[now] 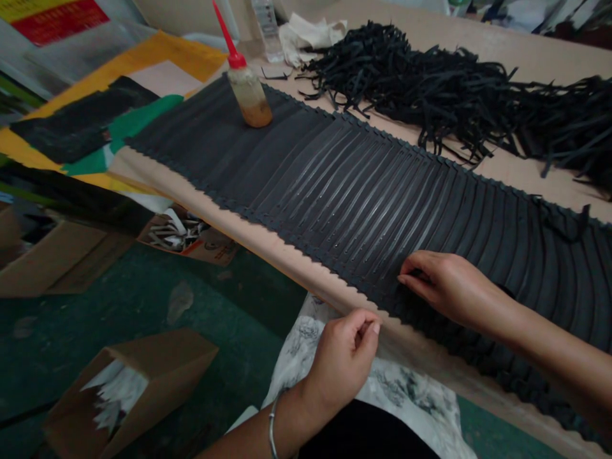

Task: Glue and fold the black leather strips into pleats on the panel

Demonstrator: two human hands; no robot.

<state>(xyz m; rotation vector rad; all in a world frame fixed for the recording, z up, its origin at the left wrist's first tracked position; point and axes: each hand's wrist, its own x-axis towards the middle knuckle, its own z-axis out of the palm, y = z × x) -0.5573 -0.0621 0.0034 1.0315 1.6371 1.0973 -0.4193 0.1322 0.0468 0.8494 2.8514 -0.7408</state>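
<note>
Long black strips [482,217] lie side by side in an overlapping row on the table. Glossy wet-looking lines [356,191] run along those in the middle. My right hand [442,280] is closed in a pinch low over the strips, at the right end of the glossy lines; whatever its fingertips hold cannot be made out against the black. Just off the table's front edge, my left hand [347,357] is also pinched closed, its fingertips hiding anything between them. A squeeze bottle [251,95] with a red nozzle and amber liquid stands on the strips' far left part.
Loose black strips [430,89] are heaped along the back of the table, near a crumpled white cloth [310,38] and a clear bottle [268,29]. Yellow sheeting [143,57] lies at left. Cardboard boxes [176,363] with white scraps stand on the green floor.
</note>
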